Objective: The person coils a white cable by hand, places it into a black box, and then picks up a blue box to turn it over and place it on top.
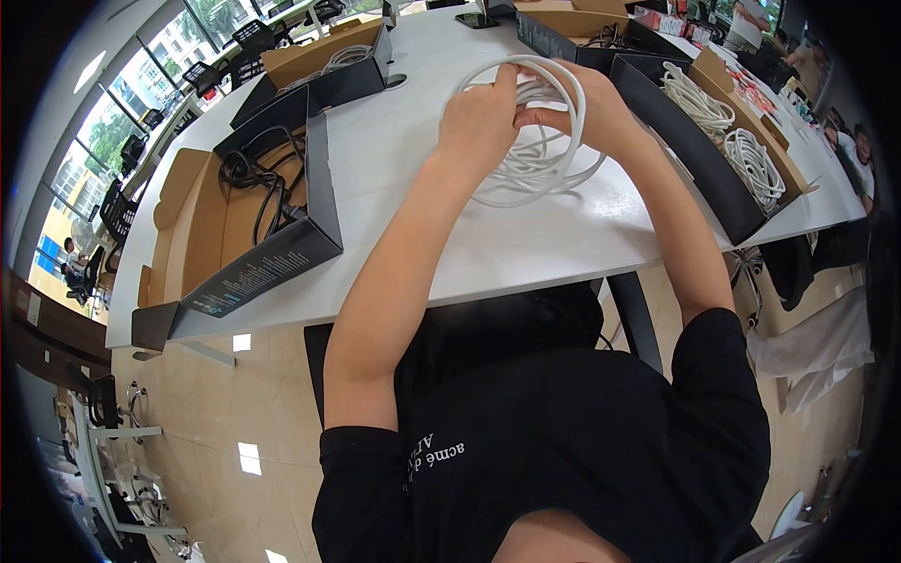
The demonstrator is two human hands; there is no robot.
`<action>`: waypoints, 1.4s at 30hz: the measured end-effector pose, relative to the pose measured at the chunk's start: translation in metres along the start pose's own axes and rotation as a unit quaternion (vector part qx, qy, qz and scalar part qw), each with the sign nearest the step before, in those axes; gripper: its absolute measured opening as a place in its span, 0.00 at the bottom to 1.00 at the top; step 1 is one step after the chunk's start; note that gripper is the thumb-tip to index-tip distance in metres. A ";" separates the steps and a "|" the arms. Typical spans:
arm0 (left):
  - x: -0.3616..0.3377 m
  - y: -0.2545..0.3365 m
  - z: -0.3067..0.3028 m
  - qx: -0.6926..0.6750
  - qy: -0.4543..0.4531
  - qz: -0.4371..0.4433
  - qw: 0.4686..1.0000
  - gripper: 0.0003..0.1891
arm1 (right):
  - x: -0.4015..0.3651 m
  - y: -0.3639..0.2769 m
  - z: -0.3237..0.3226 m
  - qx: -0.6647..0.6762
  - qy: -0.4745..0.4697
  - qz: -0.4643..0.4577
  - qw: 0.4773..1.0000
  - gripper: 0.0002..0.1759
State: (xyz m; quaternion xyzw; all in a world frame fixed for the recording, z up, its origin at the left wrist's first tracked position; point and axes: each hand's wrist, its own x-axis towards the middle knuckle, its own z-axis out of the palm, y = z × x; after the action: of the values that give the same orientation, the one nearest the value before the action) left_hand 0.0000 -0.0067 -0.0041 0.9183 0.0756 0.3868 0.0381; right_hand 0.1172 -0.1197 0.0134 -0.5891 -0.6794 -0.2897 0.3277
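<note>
A loosely coiled white cable (560,178) is between my two hands over the white table (394,253), its lower loops hanging close to the tabletop. My left hand (479,122) is closed on the upper left of the coil, fingers curled around the strands. On the other side, my right hand (591,108) grips the loops at the upper right, its thumb pointing inward toward the left hand. Some strands inside the coil are hidden behind my fingers.
At left stands an open box (319,178) with black cables (272,188). Behind it, another box (352,80) holds a light cable. On the right, a long box (699,174) contains white cable bundles (754,169). A further box (549,38) and a phone (477,20) sit at the back.
</note>
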 end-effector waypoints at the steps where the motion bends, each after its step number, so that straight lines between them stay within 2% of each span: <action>1: 0.001 0.001 -0.002 0.005 -0.007 -0.003 1.000 0.20 | 0.001 -0.001 0.000 -0.022 0.019 -0.012 1.000 0.27; 3: 0.001 0.003 -0.004 0.013 -0.022 -0.010 1.000 0.23 | 0.004 -0.005 -0.002 -0.064 0.057 -0.035 0.996 0.23; 6: 0.000 -0.002 -0.001 -0.050 0.031 0.020 0.998 0.43 | 0.002 -0.009 -0.005 -0.105 -0.104 0.085 0.985 0.15; 9: 0.006 -0.012 -0.001 -0.177 0.078 0.024 0.981 0.51 | -0.002 0.019 0.005 -0.087 -0.033 0.071 0.993 0.11; 10: 0.007 -0.016 -0.002 -0.271 0.066 -0.030 0.960 0.51 | -0.003 0.024 0.001 -0.084 -0.020 0.096 0.992 0.10; 12: 0.011 -0.028 -0.008 -0.448 0.044 -0.135 0.883 0.52 | -0.002 0.035 -0.010 -0.079 0.007 0.142 0.987 0.09; 13: 0.015 -0.047 -0.007 -0.434 0.029 -0.165 0.885 0.49 | -0.002 0.045 -0.013 -0.055 0.030 0.176 0.982 0.09; 14: 0.015 -0.056 -0.009 -0.457 0.026 -0.198 0.866 0.48 | -0.005 0.058 -0.015 -0.069 0.051 0.188 0.978 0.12; 16: 0.013 -0.074 -0.012 -0.501 0.021 -0.265 0.824 0.46 | -0.008 0.077 -0.022 -0.061 0.060 0.271 0.959 0.16; 17: 0.014 -0.082 -0.013 -0.497 -0.049 -0.277 0.821 0.39 | -0.010 0.086 -0.023 0.005 0.080 0.306 0.949 0.17; 20: 0.005 -0.067 -0.011 -0.472 -0.091 -0.346 0.806 0.34 | -0.014 0.096 -0.025 0.192 0.131 0.386 0.893 0.20; 21: 0.004 -0.062 -0.013 -0.475 -0.097 -0.351 0.801 0.28 | -0.015 0.096 -0.026 0.246 0.144 0.401 0.871 0.20; 25: 0.008 -0.075 -0.011 -0.561 -0.085 -0.320 0.759 0.22 | -0.016 0.097 -0.026 0.430 0.164 0.415 0.785 0.19; 27: 0.007 -0.086 -0.011 -0.612 -0.046 -0.320 0.721 0.18 | -0.015 0.093 -0.027 0.440 0.164 0.417 0.778 0.18; 28: 0.008 -0.081 -0.012 -0.536 0.083 -0.296 0.786 0.15 | -0.014 0.091 -0.027 0.445 0.163 0.419 0.775 0.18; 29: 0.010 -0.075 -0.011 -0.445 0.209 -0.264 0.830 0.13 | -0.014 0.092 -0.025 0.455 0.157 0.420 0.770 0.18; 30: 0.011 -0.069 -0.011 -0.342 0.330 -0.224 0.851 0.11 | -0.014 0.095 -0.022 0.464 0.150 0.420 0.765 0.18; 31: 0.015 -0.058 -0.019 -0.327 0.417 -0.113 0.841 0.08 | -0.014 0.097 -0.021 0.474 0.143 0.421 0.760 0.18; 34: 0.011 -0.024 -0.037 -0.177 0.380 0.106 0.902 0.11 | -0.012 0.085 -0.022 0.472 0.107 0.408 0.774 0.18; 36: 0.017 -0.006 -0.034 -0.060 0.339 0.262 0.902 0.17 | -0.010 0.079 -0.020 0.472 0.102 0.389 0.784 0.18; 39: 0.016 0.008 -0.023 0.112 0.356 0.213 0.903 0.22 | -0.008 0.066 -0.023 0.495 0.101 0.366 0.782 0.14; 42: 0.012 0.003 -0.020 0.000 0.310 0.090 0.947 0.28 | -0.005 0.055 -0.024 0.520 0.089 0.331 0.783 0.13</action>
State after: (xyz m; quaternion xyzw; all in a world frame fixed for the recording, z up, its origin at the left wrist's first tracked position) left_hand -0.0058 -0.0078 0.0182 0.7563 0.0002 0.6539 -0.0219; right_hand 0.1741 -0.1338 0.0244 -0.4901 -0.4581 0.1825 0.7188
